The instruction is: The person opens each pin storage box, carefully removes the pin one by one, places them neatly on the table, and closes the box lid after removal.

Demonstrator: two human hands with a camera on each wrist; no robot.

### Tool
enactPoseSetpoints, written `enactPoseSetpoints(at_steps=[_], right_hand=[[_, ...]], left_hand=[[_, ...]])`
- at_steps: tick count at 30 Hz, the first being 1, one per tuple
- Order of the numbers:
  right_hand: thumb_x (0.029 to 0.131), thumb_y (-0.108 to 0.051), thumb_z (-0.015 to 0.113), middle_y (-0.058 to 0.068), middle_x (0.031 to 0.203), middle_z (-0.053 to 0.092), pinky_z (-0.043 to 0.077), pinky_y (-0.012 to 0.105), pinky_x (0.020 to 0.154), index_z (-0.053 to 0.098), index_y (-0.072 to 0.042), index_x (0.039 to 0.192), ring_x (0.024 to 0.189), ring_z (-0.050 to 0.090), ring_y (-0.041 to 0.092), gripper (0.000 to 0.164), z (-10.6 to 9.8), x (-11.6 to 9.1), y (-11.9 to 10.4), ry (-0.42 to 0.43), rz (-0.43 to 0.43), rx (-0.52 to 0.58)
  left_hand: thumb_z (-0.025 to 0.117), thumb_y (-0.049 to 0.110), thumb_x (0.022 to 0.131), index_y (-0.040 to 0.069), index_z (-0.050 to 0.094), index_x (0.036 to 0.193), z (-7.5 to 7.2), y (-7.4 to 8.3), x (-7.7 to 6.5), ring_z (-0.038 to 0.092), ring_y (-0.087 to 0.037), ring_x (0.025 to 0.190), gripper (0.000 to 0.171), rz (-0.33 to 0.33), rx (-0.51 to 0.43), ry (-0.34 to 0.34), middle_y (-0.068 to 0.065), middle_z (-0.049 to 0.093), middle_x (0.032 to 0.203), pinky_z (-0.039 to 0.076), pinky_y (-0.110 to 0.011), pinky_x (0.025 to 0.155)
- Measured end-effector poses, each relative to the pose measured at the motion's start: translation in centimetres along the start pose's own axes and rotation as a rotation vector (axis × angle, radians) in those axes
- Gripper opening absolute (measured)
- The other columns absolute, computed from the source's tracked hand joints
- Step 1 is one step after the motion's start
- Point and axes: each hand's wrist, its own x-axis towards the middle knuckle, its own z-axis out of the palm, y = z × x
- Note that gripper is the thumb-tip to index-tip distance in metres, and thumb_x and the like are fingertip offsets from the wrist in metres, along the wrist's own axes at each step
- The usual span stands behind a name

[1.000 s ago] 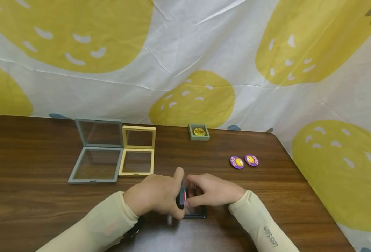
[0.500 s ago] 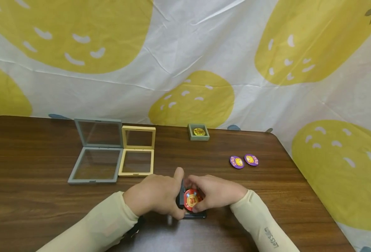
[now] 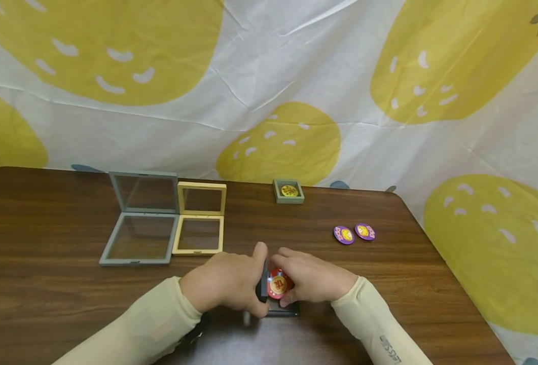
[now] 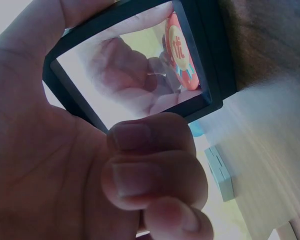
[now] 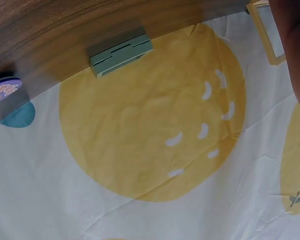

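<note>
In the head view my left hand (image 3: 225, 281) grips the raised half of a small black hinged display frame (image 3: 283, 313), its other half lying on the table. The left wrist view shows the fingers curled at the edge of that black frame (image 4: 217, 70), which holds a clear film. My right hand (image 3: 316, 278) pinches a round red badge (image 3: 277, 285) with a gold centre, tilted above the frame's lower half. Through the film the red badge (image 4: 180, 50) shows as well. Only a dark part of the right hand (image 5: 297, 45) appears in the right wrist view.
A grey-blue frame (image 3: 135, 262) and a cream frame (image 3: 198, 251) stand hinged apart at left. Behind sits a green frame (image 3: 276, 194) with a yellow badge (image 3: 289, 191) inside. Two purple badges, one left (image 3: 344, 235) and one right (image 3: 364, 231), lie on the brown table (image 3: 401, 284).
The red badge, at first mostly edge-on, has turned its face into view and then shifted slightly up and left in the right hand. The left hand stays still on the frame.
</note>
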Motion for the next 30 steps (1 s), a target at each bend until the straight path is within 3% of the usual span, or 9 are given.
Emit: enactPoseSetpoints(at_steps=[7,11,23,30], right_hand=[[0.065,-0.03,0.085,-0.004,0.091,0.048,0.046,0.022,0.07,0.066,-0.017,0.106,0.075,0.051,0.007,0.047,0.1,0.05,-0.14,0.045,-0.031,-0.114],[0.065,-0.03,0.086,-0.005,0.091,0.051,0.047,0.023,0.071,0.064,-0.017,0.105,0.076,0.053,0.007,0.047,0.11,0.18,-0.29,0.04,-0.022,-0.134],[0.064,-0.036,0.086,-0.009,0.094,0.057,0.046,0.023,0.074,0.062,-0.018,0.105,0.08,0.051,0.005,0.051,-0.23,0.05,-0.08,0.005,0.017,-0.049],[0.063,-0.039,0.085,-0.009,0.096,0.054,0.047,0.023,0.075,0.059,-0.02,0.11,0.081,0.052,0.004,0.057,-0.03,0.08,-0.26,-0.005,0.017,-0.064]], left_hand=[[0.078,0.044,0.06,0.012,0.034,0.104,0.01,-0.06,-0.01,0.053,-0.016,0.054,0.069,0.001,0.003,0.006,0.001,0.056,0.064,0.04,-0.032,0.051],[0.078,0.044,0.06,0.012,0.034,0.104,-0.03,-0.12,-0.03,0.053,-0.016,0.054,0.069,-0.002,0.009,0.001,0.001,0.056,0.064,0.041,-0.032,0.052],[0.078,0.041,0.059,0.013,0.033,0.103,-0.03,-0.07,-0.16,0.052,-0.014,0.053,0.069,0.033,-0.022,0.0,0.002,0.056,0.066,0.04,-0.031,0.052],[0.079,0.043,0.059,0.014,0.033,0.103,-0.08,0.07,-0.14,0.052,-0.015,0.055,0.07,0.03,-0.002,-0.013,0.003,0.057,0.068,0.04,-0.032,0.054]])
